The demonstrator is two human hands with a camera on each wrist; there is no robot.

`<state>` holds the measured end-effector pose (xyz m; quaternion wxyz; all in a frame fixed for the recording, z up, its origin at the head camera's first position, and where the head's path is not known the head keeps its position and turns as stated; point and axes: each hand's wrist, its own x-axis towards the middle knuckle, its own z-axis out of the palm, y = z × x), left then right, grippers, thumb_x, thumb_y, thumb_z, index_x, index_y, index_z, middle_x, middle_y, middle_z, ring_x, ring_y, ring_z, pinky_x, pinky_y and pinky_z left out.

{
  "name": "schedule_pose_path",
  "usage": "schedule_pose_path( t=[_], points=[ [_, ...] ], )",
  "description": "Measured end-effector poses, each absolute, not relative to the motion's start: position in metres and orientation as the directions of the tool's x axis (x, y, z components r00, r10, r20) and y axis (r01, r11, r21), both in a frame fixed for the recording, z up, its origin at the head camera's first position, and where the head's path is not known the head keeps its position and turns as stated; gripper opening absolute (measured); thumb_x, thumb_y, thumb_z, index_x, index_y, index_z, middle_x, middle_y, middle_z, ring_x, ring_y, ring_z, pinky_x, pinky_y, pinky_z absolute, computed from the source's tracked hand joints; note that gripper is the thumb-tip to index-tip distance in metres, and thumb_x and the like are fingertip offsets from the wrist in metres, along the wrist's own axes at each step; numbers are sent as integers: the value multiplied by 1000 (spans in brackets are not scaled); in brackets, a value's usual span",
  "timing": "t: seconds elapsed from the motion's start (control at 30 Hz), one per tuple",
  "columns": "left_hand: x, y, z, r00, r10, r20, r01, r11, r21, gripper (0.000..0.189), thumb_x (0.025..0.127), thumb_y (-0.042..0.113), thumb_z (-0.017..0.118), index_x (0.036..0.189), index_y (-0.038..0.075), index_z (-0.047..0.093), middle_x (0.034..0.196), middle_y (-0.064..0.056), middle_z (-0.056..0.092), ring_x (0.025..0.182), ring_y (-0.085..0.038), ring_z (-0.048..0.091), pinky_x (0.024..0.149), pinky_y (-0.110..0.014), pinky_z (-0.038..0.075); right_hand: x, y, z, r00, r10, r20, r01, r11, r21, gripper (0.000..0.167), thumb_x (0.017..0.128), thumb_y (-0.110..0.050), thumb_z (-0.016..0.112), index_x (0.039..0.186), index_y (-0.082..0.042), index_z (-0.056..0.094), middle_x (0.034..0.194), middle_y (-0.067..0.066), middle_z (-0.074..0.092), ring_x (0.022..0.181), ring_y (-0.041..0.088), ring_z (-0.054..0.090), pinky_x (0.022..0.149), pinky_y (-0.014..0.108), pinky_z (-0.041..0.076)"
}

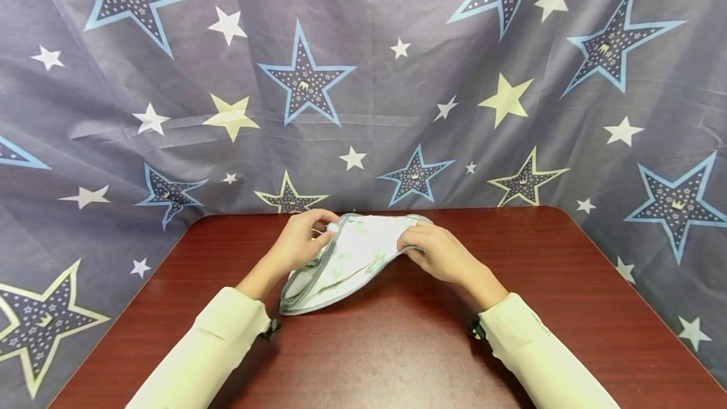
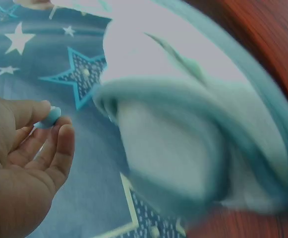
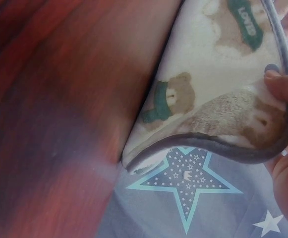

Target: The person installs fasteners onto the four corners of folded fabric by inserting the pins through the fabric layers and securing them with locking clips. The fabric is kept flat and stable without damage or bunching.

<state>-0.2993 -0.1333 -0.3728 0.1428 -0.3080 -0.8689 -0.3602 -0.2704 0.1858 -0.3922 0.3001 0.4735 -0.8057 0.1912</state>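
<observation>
A white cloth bib [image 1: 363, 248] with grey-green trim and a bear print is held up over the table, folded and sagging, its lower left corner close to the tabletop. My right hand [image 1: 437, 251] grips its right edge. In the right wrist view that thumb lies on the bib [image 3: 208, 64] beside a dark round snap [image 3: 271, 68]. At the upper left edge is my left hand [image 1: 303, 238]. Between its thumb and fingertips it pinches a small light-blue piece [image 2: 49, 117]; I cannot tell whether this belongs to the bib. The bib is blurred in the left wrist view.
The dark red wooden table [image 1: 397, 358] stretches beneath both arms. Behind its far edge and along the sides hangs a grey curtain [image 1: 363, 112] printed with stars. Pale sleeves [image 1: 210, 339] cover both forearms, with dark bands at the wrists.
</observation>
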Motion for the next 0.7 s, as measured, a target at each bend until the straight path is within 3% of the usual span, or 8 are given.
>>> schedule_pose_path(
  t=[0.23,0.7],
  points=[
    [-302,-104,-372,-812,415,412,583,534,612,25,93,7,74,118,8,71,115,-9,72,96,-22,72,78,-38,58,-270,186,-392,-382,-652,655,-874,486,-26,21,84,4,75,92,-14,69,92,-6,68,88,15,59,81,31,50],
    [-310,-68,-381,-837,419,353,528,447,722,27,91,5,76,118,6,72,118,-8,73,101,-24,72,83,-36,59,-269,185,-394,-415,-644,643,-856,515,-37,22,83,3,76,91,-16,69,90,-7,68,87,14,59,78,32,51]
  ],
)
